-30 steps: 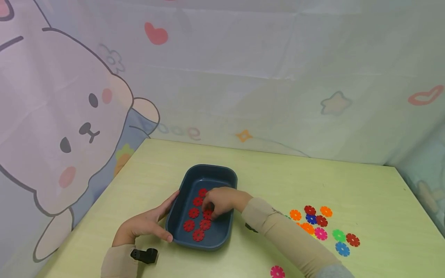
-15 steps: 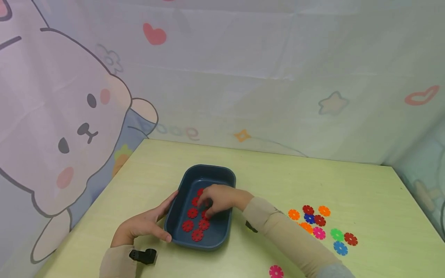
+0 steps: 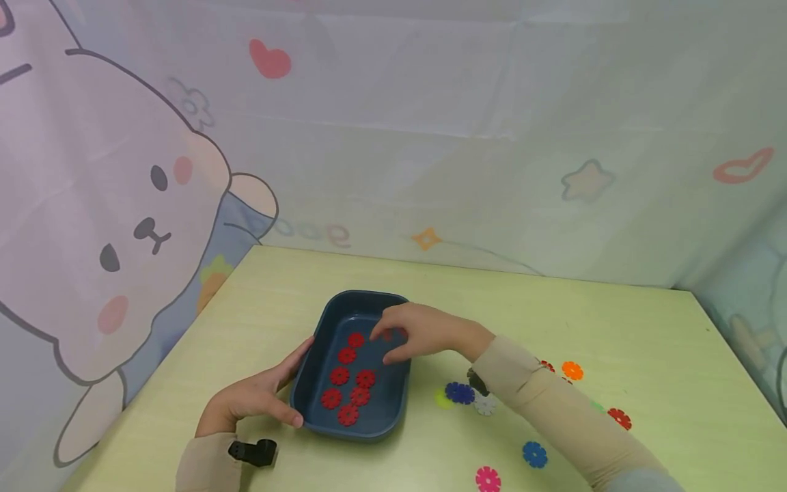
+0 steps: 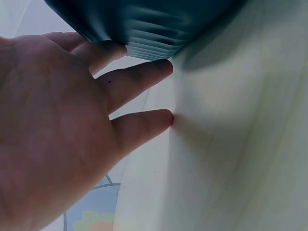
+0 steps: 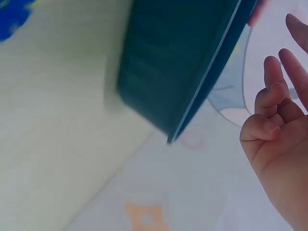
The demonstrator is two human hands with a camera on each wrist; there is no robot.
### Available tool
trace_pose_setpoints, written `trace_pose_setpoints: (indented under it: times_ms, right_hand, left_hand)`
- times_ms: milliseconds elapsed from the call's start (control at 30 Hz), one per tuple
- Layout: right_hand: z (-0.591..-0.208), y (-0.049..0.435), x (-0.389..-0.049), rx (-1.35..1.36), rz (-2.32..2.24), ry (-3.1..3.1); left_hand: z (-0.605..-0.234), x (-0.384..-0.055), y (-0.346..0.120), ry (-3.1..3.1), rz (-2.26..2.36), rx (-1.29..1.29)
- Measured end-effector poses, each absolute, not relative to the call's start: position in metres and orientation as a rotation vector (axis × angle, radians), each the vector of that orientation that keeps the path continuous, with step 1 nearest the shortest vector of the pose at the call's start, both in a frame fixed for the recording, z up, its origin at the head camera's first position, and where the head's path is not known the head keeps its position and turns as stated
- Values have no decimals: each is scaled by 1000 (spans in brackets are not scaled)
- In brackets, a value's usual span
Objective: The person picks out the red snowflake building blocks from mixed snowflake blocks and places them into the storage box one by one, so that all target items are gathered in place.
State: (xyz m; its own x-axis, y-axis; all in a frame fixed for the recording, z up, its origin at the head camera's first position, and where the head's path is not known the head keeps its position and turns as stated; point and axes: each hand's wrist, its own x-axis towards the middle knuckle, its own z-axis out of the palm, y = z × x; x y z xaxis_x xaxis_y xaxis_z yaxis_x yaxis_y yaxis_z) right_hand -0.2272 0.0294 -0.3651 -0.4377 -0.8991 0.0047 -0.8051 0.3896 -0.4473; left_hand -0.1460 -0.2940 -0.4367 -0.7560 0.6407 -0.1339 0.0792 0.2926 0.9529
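Note:
A dark blue rectangular tray (image 3: 382, 427) stands on the table with several red snowflake discs (image 3: 339, 376) lying in two rough rows on its floor. My left hand (image 3: 255, 396) rests against the tray's left side, thumb at the near corner. In the left wrist view, its fingers (image 4: 139, 79) are fairly straight beside the tray wall. My right hand (image 3: 424, 331) hovers over the tray's right rim, thumb and forefinger apart. The right wrist view shows its ring and little fingers (image 5: 269, 98) bent, with no disc visible between them.
To the tray's right lie a dark blue disc (image 3: 460, 393), a white disc (image 3: 485, 404) and a lighter blue disc (image 3: 535, 454). A pink disc (image 3: 488, 479) is near the front edge. The right sleeve (image 3: 553, 403) covers part of the loose discs. A printed cloth (image 3: 393, 137) hangs behind.
My right hand has let go of a red disc and moved up and right, uncovering the discs below. Its forearm has shifted over the loose discs. My left hand stays at the tray.

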Motion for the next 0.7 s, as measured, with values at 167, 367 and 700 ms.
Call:
trace_pose_setpoints:
  times_ms: [167,367,700]
  right_hand:
    - [-362,62,-221,-1466,-610,2441]
    - [-367,103,-213,-1374,-655,2493]
    - [-389,165,-204,-1183,-713,2574]
  left_hand:
    - [-437,-146,-295,2076,1474,640]
    - [-436,-146,-296,2069,1476,634]
    - [-439,-147,-295,2072,1483,635]
